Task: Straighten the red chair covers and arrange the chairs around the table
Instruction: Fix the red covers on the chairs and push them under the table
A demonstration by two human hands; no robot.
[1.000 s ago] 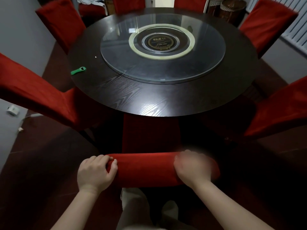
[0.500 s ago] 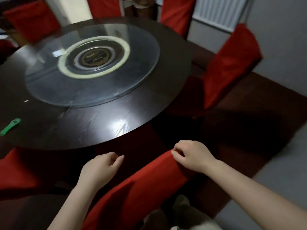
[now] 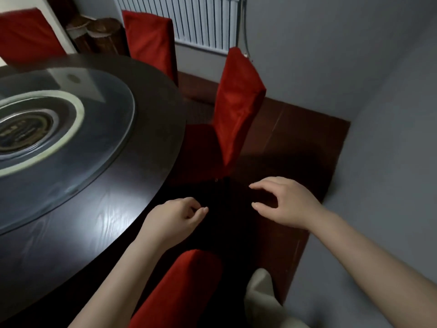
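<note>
The left hand point(image 3: 175, 218) is held loosely curled in the lower middle of the frame, and nothing is gripped by it. The right hand point(image 3: 287, 203) is spread beside it with relaxed fingers, and nothing is touched. The nearest red-covered chair point(image 3: 182, 287) is seen at bottom centre, below both hands and beside the round counter point(image 3: 132, 209). A second chair point(image 3: 236, 107) is set against the counter's edge right of centre. A third chair point(image 3: 151, 41) and a fourth chair point(image 3: 26, 34) are placed along the top left.
</note>
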